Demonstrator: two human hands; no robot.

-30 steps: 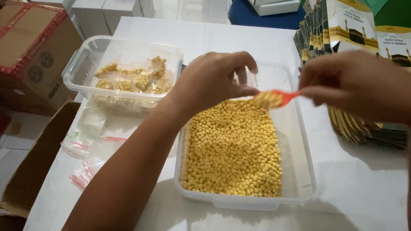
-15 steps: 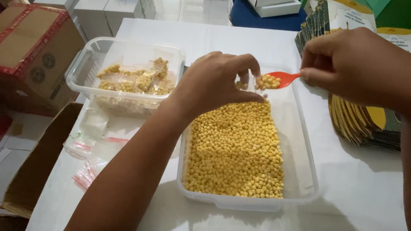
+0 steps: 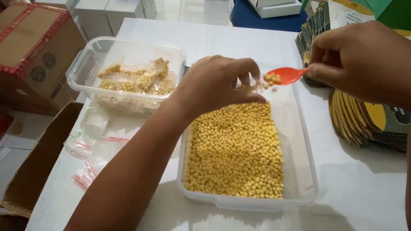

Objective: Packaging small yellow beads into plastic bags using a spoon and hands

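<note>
Since the earlier frame, the small orange plastic spoon (image 3: 284, 75) moves right, pinched by the right hand (image 3: 360, 60) at centre top. Left hand (image 3: 216, 81) fingers grasp a thin clear bag above the clear plastic tub of yellow round pellets (image 3: 236, 148). Pellets look light and roll easily; the handle end seems best for holding.

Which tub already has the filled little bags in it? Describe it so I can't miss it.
On the white table, two clear plastic tubs sit side by side. Take the smaller tub, beside the left hand: it holds small clear bags of yellow pellets, while the bigger tub holds loose pellets.
</note>
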